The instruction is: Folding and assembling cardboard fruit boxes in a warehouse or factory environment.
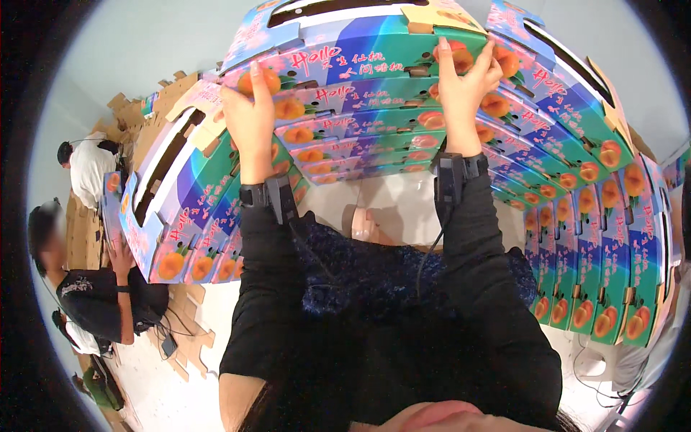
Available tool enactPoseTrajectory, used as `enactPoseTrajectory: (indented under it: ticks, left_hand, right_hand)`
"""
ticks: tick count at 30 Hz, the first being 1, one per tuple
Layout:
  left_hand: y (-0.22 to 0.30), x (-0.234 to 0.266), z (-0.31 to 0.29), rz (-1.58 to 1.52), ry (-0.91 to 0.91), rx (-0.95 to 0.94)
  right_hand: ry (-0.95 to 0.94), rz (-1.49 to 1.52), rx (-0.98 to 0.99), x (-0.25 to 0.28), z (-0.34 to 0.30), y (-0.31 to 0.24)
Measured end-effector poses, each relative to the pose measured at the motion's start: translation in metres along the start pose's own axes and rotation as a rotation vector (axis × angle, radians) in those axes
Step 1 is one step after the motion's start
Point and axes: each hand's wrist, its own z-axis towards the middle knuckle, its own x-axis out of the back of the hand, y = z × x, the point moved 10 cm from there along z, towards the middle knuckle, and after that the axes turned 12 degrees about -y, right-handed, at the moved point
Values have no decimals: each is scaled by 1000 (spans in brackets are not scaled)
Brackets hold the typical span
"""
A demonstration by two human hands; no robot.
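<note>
In front of me stands a tall stack of printed cardboard fruit boxes, blue, purple and green with peach pictures. The topmost cardboard box (367,47) has long cut-out openings in its top. My left hand (249,122) holds its left end, thumb up against the front panel and the other fingers mostly hidden round the corner. At the right front corner, my right hand (464,90) grips the same box, thumb on the front panel and fingers bent at the corner. Below it, further boxes (367,119) lie in level layers. Dark bands with small devices sit on both wrists.
Similar box stacks rise close at the left (169,191), right (558,93) and lower right (604,252). A person in black (108,302) touches the left stack; another in white (93,169) is farther back. Flat brown cardboard (183,345) lies on the pale floor at left.
</note>
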Motion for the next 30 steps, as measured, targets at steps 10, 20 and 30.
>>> enactPoseTrajectory:
  ticks: [10, 20, 30]
  left_hand:
    - [3, -9, 4, 159, -71, 26]
    - [5, -12, 4, 232, -220, 36]
    - [27, 24, -43, -42, 149, -297]
  right_hand:
    - [-14, 121, 61, 4, -1, 20]
    - [-113, 260, 16, 13, -1, 29]
    - [-315, 98, 103, 35, -89, 18]
